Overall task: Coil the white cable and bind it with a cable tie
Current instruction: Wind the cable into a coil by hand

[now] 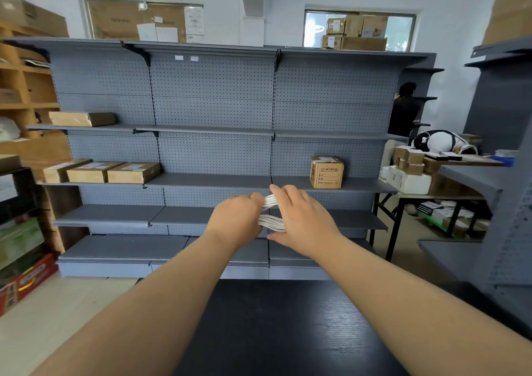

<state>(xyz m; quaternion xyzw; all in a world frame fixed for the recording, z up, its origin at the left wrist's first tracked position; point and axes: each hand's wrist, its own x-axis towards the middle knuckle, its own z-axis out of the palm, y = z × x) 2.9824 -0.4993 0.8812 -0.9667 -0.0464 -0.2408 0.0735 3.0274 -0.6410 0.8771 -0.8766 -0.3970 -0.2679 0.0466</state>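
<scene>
Currently, the grey shelving unit (213, 116) fills the centre and upper part of the frame, with a few cardboard boxes (326, 172) on its shelves. Below it, the dark desk (288, 332) occupies the lower centre; no part of the cable rests on it. Both forearms reach over the desk and meet at mid-frame, in front of the lower shelves.

The left hand (236, 220) is curled into a fist round the left end of the bundle. The right hand (302, 223) lies over the right end, fingers curved across the top and thumb underneath, gripping it. Between the two hands the white cable (270, 221) shows as two groups of parallel strands, one above the other, held in the air.

Status, as a judgement: coiling appears complete or nearly so, since the strands are gathered into one bundle and no loose tail is visible. No cable tie is visible; it may be hidden inside a hand. Binding is therefore taken as not yet done: the tie must be wrapped round the bundle and fastened
</scene>
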